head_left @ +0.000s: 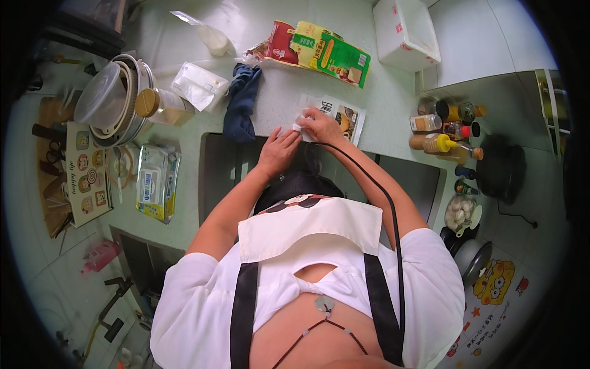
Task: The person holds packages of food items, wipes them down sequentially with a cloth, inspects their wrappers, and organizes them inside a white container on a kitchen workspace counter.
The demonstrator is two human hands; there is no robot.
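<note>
My right hand (322, 127) is closed on a small crumpled white wipe or tissue (299, 125), pressed to the counter near its front edge. Close beside it, my left hand (278, 150) rests over the edge with its fingers stretched out, the fingertips almost at the wipe. A flat white packet with a food picture (351, 120) lies just beyond and right of my right hand, which partly covers it. Left of my hands, a dark blue cloth (239, 114) is bunched at the counter edge. A black cable runs over my right forearm.
Red, yellow and green food packages (326, 52) lie at the back, near a white box (405, 37). Stacked bowls (144, 80), a lidded jar (161, 106), a white tissue pack (200, 86) and a wipes pack (157, 181) stand left. Sauce bottles (439, 143) crowd the right.
</note>
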